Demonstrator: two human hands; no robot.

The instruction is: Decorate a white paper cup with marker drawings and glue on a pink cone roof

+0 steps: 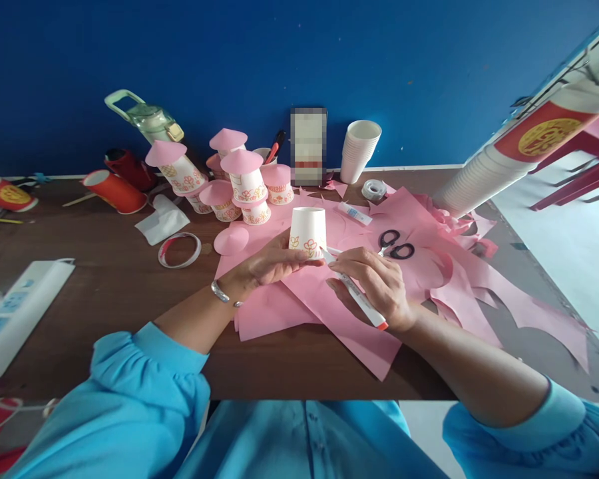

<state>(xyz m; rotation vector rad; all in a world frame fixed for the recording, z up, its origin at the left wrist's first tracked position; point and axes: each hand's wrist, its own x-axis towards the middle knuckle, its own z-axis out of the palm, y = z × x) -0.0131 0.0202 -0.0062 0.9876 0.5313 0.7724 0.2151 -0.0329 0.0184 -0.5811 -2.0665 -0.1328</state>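
A white paper cup [308, 229] with red and yellow flowers drawn around its lower part is held by my left hand [274, 261], fingers beneath and beside it. My right hand [372, 279] grips a white marker pen [359, 301] with an orange end; its tip points at the cup's lower right side. Whether the tip touches the cup I cannot tell. Under both hands lie pink paper sheets [274, 309]. A pink paper cone [231, 241] rests to the left of the cup, and black-handled scissors [397, 245] lie to the right.
Several decorated cups with pink cone roofs [247, 176] stand at the back left. A stack of white cups [360, 150] and a tape roll [374, 190] are at the back right. A larger tape ring [180, 251], red cup [114, 191] and power strip [27, 316] lie left.
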